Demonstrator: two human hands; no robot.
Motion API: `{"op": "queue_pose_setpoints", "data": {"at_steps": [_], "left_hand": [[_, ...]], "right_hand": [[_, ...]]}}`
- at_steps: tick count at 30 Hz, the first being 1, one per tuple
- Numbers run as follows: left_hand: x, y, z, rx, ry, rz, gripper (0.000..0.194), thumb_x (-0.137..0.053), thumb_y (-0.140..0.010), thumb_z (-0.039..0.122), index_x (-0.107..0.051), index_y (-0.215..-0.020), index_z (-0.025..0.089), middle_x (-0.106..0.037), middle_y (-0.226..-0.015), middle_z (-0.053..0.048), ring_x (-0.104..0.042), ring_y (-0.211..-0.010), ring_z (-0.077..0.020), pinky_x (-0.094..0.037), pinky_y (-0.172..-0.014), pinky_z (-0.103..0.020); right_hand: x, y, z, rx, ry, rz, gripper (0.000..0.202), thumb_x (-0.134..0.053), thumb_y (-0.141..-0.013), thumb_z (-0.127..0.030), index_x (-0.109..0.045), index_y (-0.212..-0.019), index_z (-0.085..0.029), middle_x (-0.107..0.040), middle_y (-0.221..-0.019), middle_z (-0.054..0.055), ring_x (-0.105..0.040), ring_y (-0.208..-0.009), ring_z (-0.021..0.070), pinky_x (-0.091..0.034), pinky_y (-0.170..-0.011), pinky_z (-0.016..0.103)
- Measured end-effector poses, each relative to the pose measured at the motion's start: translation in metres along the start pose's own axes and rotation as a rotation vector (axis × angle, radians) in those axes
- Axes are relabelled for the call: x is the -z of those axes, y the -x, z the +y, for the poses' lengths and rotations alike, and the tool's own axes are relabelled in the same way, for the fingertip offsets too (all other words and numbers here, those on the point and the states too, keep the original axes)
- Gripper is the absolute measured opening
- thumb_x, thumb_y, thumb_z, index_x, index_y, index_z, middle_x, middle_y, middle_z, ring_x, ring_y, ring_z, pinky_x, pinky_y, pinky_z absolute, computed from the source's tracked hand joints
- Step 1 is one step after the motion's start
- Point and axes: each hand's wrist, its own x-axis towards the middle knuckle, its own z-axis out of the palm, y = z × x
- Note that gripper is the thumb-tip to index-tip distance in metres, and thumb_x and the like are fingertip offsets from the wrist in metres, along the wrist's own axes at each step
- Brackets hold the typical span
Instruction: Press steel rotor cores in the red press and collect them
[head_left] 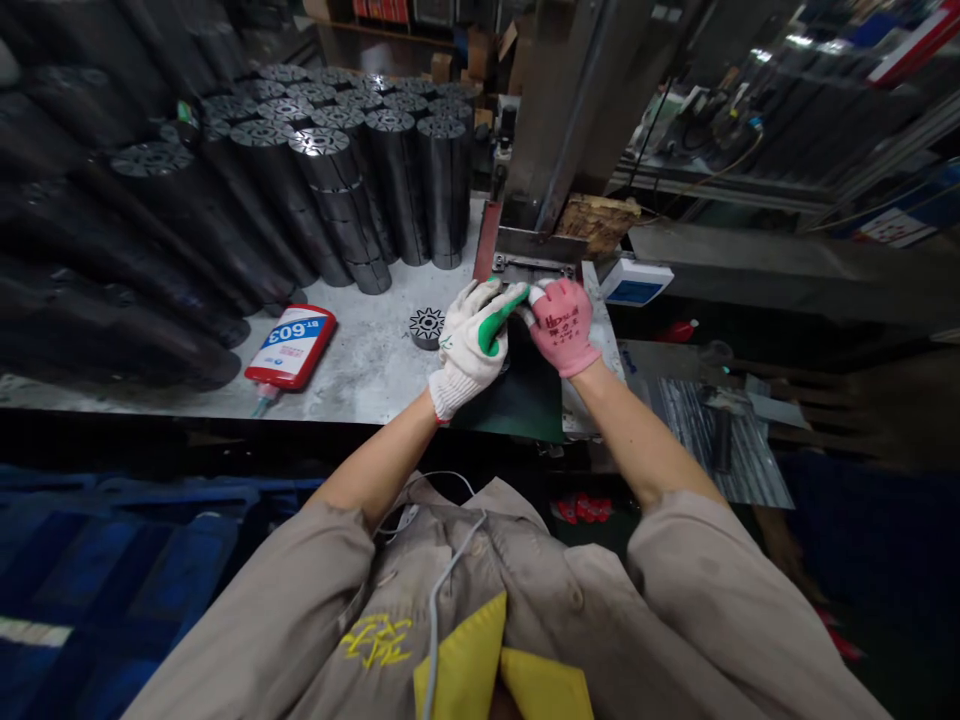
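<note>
My left hand (472,340), in a white glove with green palm coating, and my right hand (564,325), in a pink glove, meet fingertip to fingertip over a dark green mat (525,400) at the base of a grey press column (555,120). What lies between the fingers is hidden by the gloves. A small round slotted metal disc stack (427,327) stands on the bench just left of my left hand.
Tall stacks of dark slotted metal cylinders (390,180) fill the back left of the grey bench (360,360). A red bottle labelled 603 (291,348) lies on its side. A white box with a blue face (636,281) sits right of the press. Blue crates (112,570) stand below.
</note>
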Motion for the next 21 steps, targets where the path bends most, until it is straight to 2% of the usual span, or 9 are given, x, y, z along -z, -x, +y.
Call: {"op": "queue_pose_setpoints", "data": {"at_steps": [2, 4, 7, 9, 11, 13, 16, 21], "left_hand": [[0.006, 0.013, 0.01, 0.006, 0.098, 0.005, 0.046, -0.048, -0.101, 0.018, -0.067, -0.142, 0.023, -0.067, -0.146, -0.008, -0.058, -0.143, -0.0239, -0.041, -0.13, -0.046], [0.011, 0.029, 0.024, 0.039, 0.262, -0.017, 0.045, -0.046, -0.105, 0.024, -0.062, -0.147, 0.023, -0.066, -0.149, -0.01, -0.059, -0.143, -0.0236, -0.045, -0.127, -0.044], [0.013, 0.051, 0.046, 0.147, 0.455, -0.06, 0.052, -0.037, -0.113, 0.038, -0.04, -0.163, 0.029, -0.057, -0.159, -0.01, -0.058, -0.146, -0.0219, -0.052, -0.122, -0.039], [0.011, 0.062, 0.059, 0.199, 0.491, -0.099, 0.056, -0.026, -0.115, 0.047, -0.025, -0.169, 0.033, -0.047, -0.167, -0.009, -0.054, -0.15, -0.0215, -0.052, -0.122, -0.038], [0.007, 0.07, 0.069, 0.22, 0.527, -0.154, 0.06, -0.02, -0.115, 0.054, -0.018, -0.171, 0.034, -0.042, -0.171, -0.008, -0.05, -0.153, -0.0217, -0.051, -0.123, -0.038], [0.0, 0.078, 0.076, 0.218, 0.621, -0.202, 0.062, -0.024, -0.114, 0.058, -0.018, -0.171, 0.034, -0.043, -0.17, -0.009, -0.052, -0.152, -0.0227, -0.051, -0.123, -0.039], [-0.009, 0.088, 0.084, 0.202, 0.692, -0.238, 0.064, -0.031, -0.112, 0.061, -0.023, -0.17, 0.035, -0.044, -0.169, -0.009, -0.052, -0.152, -0.0251, -0.052, -0.123, -0.041], [-0.02, 0.099, 0.099, 0.16, 0.539, -0.33, 0.067, -0.032, -0.11, 0.067, -0.029, -0.168, 0.036, -0.046, -0.169, -0.007, -0.045, -0.156, -0.027, -0.052, -0.123, -0.04]], "right_hand": [[0.001, 0.022, -0.007, -0.044, -0.201, 0.043, 0.018, -0.062, -0.093, -0.026, -0.075, -0.1, -0.015, -0.074, -0.102, 0.015, -0.065, -0.105, 0.0324, -0.053, -0.094, 0.048], [0.001, 0.05, -0.017, -0.151, -0.532, 0.132, 0.026, -0.061, -0.099, -0.034, -0.074, -0.113, -0.017, -0.076, -0.109, 0.013, -0.069, -0.106, 0.0294, -0.056, -0.097, 0.047], [0.0, 0.094, -0.034, -0.35, -1.026, 0.271, 0.045, -0.065, -0.098, -0.047, -0.066, -0.136, -0.022, -0.075, -0.124, 0.01, -0.073, -0.108, 0.0251, -0.06, -0.097, 0.043], [0.003, 0.118, -0.043, -0.462, -1.187, 0.313, 0.059, -0.07, -0.094, -0.051, -0.059, -0.147, -0.026, -0.075, -0.125, 0.008, -0.074, -0.106, 0.0238, -0.063, -0.095, 0.043], [0.008, 0.139, -0.048, -0.532, -1.214, 0.311, 0.066, -0.072, -0.092, -0.051, -0.056, -0.152, -0.028, -0.077, -0.119, 0.006, -0.074, -0.103, 0.0229, -0.063, -0.098, 0.043], [0.016, 0.158, -0.048, -0.55, -1.165, 0.308, 0.065, -0.074, -0.092, -0.047, -0.058, -0.152, -0.028, -0.079, -0.111, 0.004, -0.075, -0.101, 0.0222, -0.062, -0.101, 0.043], [0.028, 0.18, -0.043, -0.512, -1.028, 0.334, 0.049, -0.073, -0.094, -0.042, -0.069, -0.14, -0.027, -0.08, -0.112, 0.005, -0.075, -0.101, 0.0223, -0.061, -0.102, 0.042], [0.036, 0.212, -0.029, -0.432, -0.847, 0.411, 0.023, -0.066, -0.099, -0.035, -0.08, -0.114, -0.023, -0.08, -0.116, 0.007, -0.074, -0.11, 0.023, -0.059, -0.103, 0.04]]}}
